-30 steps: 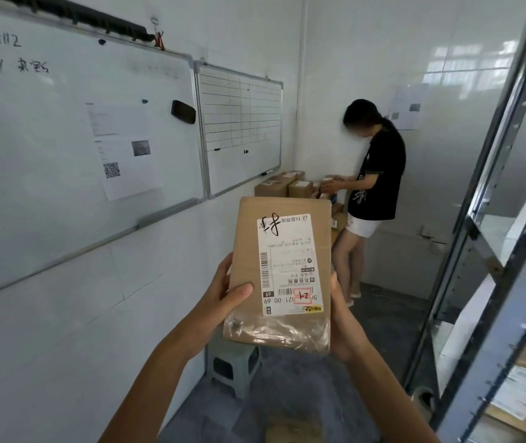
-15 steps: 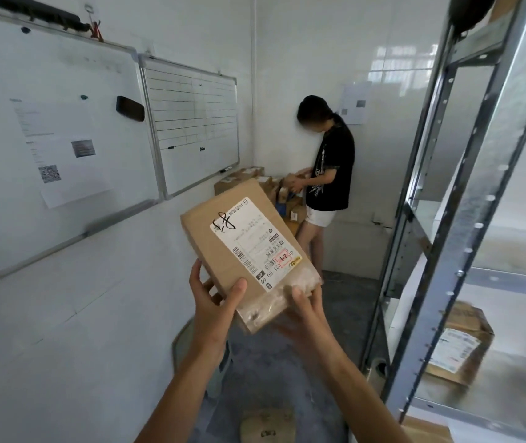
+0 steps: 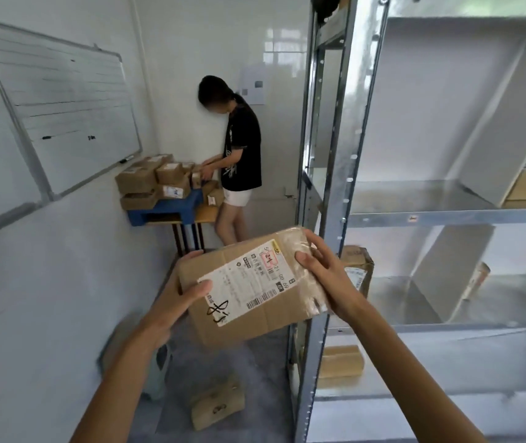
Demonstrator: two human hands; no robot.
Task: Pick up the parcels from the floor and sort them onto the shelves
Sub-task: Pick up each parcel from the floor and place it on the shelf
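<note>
- Left grip (image 3: 172, 302): closed on the parcel (image 3: 264, 318). The thumb lies on the top face and the fingers go under the left edge, likely to bear the weight.
- Right grip (image 3: 325, 273): closed on the right end. The thumb sits beside the label (image 3: 242, 282) and the fingers curl over the far edge, likely to steer.
- Parcel: held in the air between both grips, tilted, label up, presumably so the marked number is readable for sorting.
- Post (image 3: 335, 187): just behind the right grip. The parcel must pass right of it to reach a shelf.
- Shelf (image 3: 447, 327): right of the grips, near their height, and the likely target. A box (image 3: 359, 266) stands on it just beyond the right grip, so place the parcel beside it.
- Floor (image 3: 264, 362): below the grips, a second carton (image 3: 216, 404) awaits pickup.
</note>
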